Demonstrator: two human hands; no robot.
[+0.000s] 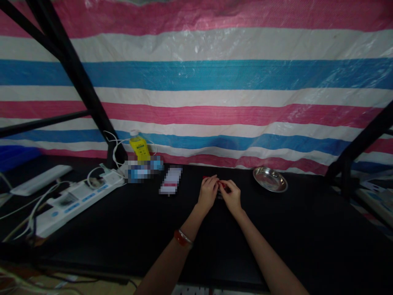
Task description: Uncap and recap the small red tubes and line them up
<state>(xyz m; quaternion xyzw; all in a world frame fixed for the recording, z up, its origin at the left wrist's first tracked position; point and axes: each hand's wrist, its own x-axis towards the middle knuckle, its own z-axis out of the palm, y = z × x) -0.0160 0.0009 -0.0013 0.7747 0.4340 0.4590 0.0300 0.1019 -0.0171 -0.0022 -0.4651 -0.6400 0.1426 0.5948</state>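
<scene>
The left hand (208, 190) and right hand (231, 196) meet over the black table (147, 229), fingers closed narrowly on a small red item (222, 185) that lies between them, mostly hidden. A metal dish (270, 179) sits well off right; a phone (171, 180) lies nearer, left.

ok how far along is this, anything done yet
No finished piece can be made out. In hand is a small red item, at the fingers of the left hand and right hand, which mostly hide it. At least the work on that item seems left; the pictures don't settle how much. The metal dish sits apart, to the right.
</scene>
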